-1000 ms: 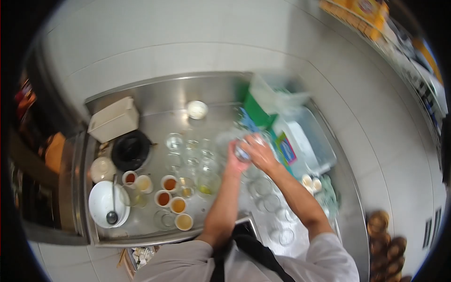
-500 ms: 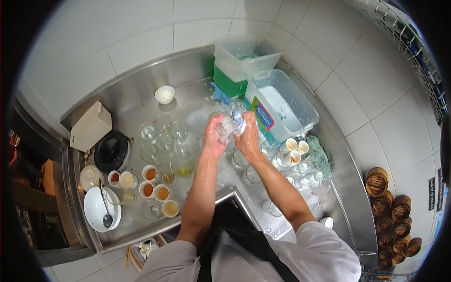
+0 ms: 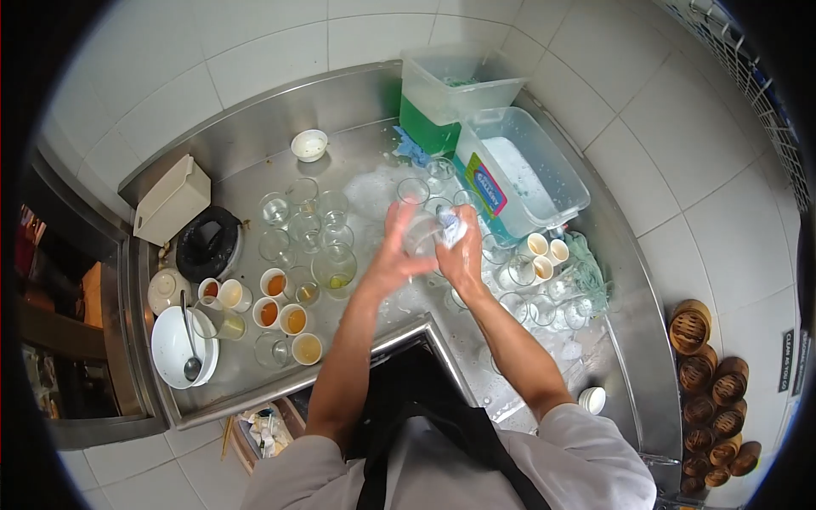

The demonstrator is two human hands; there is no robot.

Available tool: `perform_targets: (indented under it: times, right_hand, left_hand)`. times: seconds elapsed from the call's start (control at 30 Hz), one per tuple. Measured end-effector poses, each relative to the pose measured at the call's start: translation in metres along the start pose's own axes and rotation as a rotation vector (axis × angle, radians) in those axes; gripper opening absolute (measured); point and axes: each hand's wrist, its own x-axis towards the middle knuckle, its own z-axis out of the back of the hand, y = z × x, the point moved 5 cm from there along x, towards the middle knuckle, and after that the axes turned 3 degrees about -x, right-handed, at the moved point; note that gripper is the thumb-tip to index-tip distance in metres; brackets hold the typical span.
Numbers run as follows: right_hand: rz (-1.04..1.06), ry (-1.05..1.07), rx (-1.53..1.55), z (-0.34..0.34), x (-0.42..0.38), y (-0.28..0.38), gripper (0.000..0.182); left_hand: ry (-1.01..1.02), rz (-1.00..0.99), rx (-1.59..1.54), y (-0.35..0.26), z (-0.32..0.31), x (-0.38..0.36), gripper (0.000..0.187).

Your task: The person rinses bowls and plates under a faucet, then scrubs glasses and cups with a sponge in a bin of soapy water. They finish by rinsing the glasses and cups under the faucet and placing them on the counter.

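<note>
My left hand [image 3: 393, 259] is blurred, with its thumb and fingers spread apart beside a clear drinking glass [image 3: 422, 233]. My right hand [image 3: 460, 257] is closed on a crumpled white-and-blue cloth [image 3: 451, 226], which is against the glass's right side. Whether the right fingers also hold the glass cannot be made out. Just beyond the hands, another glass [image 3: 413, 191] stands by foamy suds [image 3: 365, 194] on the steel counter. More clear glasses [image 3: 304, 228] are grouped to the left, and several others [image 3: 544, 308] to the right of my right forearm.
A tub of green liquid [image 3: 429, 119] and a soapy-water tub [image 3: 578, 201] stand at the back right. Cups with brown liquid [image 3: 268, 314], white bowls [image 3: 170, 353] and a beige bin [image 3: 174, 204] occupy the left. Bamboo steamers [image 3: 690, 327] are stacked on the far right.
My left hand has gone from gripping the glass to spread fingers beside it. My right hand still holds the cloth, slightly lower and further right. The camera view has shifted a little.
</note>
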Motion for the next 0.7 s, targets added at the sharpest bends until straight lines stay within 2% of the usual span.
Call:
perform_targets:
  times: [0.03, 0.07, 0.1, 0.13, 0.17, 0.2, 0.27, 0.3, 0.33, 0.4, 0.47, 0.53, 0.57, 0.6, 0.63, 0.7]
  right_hand:
    - [0.047, 0.121, -0.046, -0.003, -0.005, 0.011, 0.033]
    - [0.044, 0.134, -0.039, 0.005, 0.000, 0.021, 0.033]
    - [0.385, 0.345, -0.026, 0.004, 0.005, 0.047, 0.034]
    - [0.727, 0.554, -0.009, 0.001, 0.001, 0.064, 0.037]
    - [0.635, 0.679, 0.057, -0.006, 0.005, 0.061, 0.037]
    - [0.633, 0.692, 0.059, -0.008, 0.002, 0.053, 0.037]
    - [-0.179, 0.698, 0.501, -0.026, 0.004, 0.001, 0.042]
    - [-0.162, 0.705, 0.507, -0.046, -0.006, 0.002, 0.042]
    - [-0.276, 0.395, 0.504, -0.060, -0.021, -0.002, 0.046]
    - [-0.517, -0.224, 0.464, -0.068, -0.064, -0.022, 0.053]
    - [-0.220, -0.252, 0.122, -0.039, -0.008, -0.025, 0.040]
    - [-0.030, -0.258, 0.130, 0.011, 0.068, -0.047, 0.032]
    - [0.052, -0.279, 0.022, 0.041, 0.098, -0.044, 0.029]
    - [-0.020, -0.184, -0.094, 0.059, 0.133, -0.084, 0.033]
    - [-0.153, -0.115, -0.433, 0.077, 0.161, -0.126, 0.042]
    - [-0.177, 0.090, -0.815, 0.082, 0.195, -0.270, 0.048]
  left_hand:
    - [0.009, -0.112, 0.454, 0.001, 0.007, -0.008, 0.076]
    - [0.011, -0.157, 0.683, 0.005, 0.019, -0.011, 0.072]
    - [0.002, -0.207, 0.911, 0.010, 0.031, -0.014, 0.067]
    - [0.131, 0.096, 0.774, 0.030, 0.055, -0.012, 0.057]
    - [0.259, 0.389, 0.616, 0.054, 0.069, -0.017, 0.046]
    - [0.250, 0.396, 0.609, 0.076, 0.078, -0.023, 0.046]
    - [-0.012, 0.504, -0.604, 0.113, 0.085, -0.036, 0.033]
    - [-0.153, 0.315, -0.535, 0.108, 0.076, -0.040, 0.035]
    - [-0.158, 0.292, -0.536, 0.099, 0.058, -0.039, 0.035]
    - [-0.429, 0.184, -0.267, 0.085, 0.045, -0.049, 0.039]
    - [-0.422, 0.170, -0.127, 0.097, 0.068, -0.060, 0.045]
    - [-0.223, 0.445, 0.133, 0.090, 0.074, -0.067, 0.049]
    - [-0.240, 0.614, 0.350, 0.054, 0.060, -0.068, 0.053]
    - [-0.256, 0.616, 0.350, 0.063, 0.068, -0.070, 0.053]
    - [-0.216, 0.563, 0.541, 0.079, 0.081, -0.070, 0.052]
    - [-0.200, 0.512, 0.721, 0.088, 0.085, -0.074, 0.051]
